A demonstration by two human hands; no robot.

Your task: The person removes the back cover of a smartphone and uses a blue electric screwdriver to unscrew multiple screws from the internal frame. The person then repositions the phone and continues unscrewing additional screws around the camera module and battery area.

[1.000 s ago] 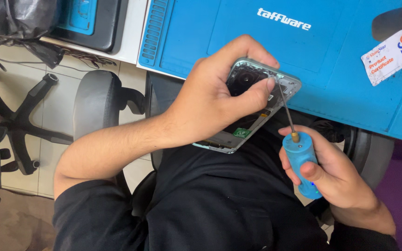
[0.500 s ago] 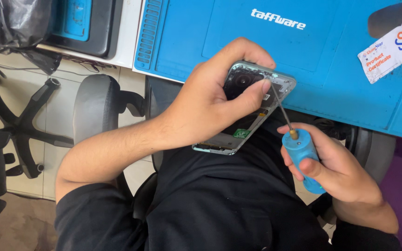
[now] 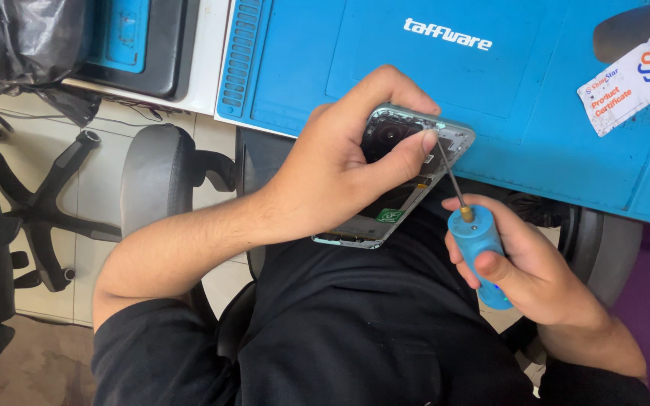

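Observation:
My left hand (image 3: 340,169) grips an opened phone (image 3: 445,143) with its back cover off, so the camera module and a green board part show. The thumb presses across its upper half. My right hand (image 3: 524,274) holds a blue electric screwdriver (image 3: 479,252). Its thin metal bit points up and left, with the tip touching the phone's upper right area by my left thumb. The phone hovers above my lap at the front edge of a blue work mat (image 3: 536,98).
A white card with red and blue print (image 3: 627,84) and a dark oval patch (image 3: 630,30) lie on the mat at the right. A black tray with a blue insert (image 3: 133,41) sits at the back left. Black office chairs (image 3: 159,177) stand at the left.
Both hands and the phone sit slightly higher in view as the camera shifted. The screwdriver tip stays on the same spot of the phone.

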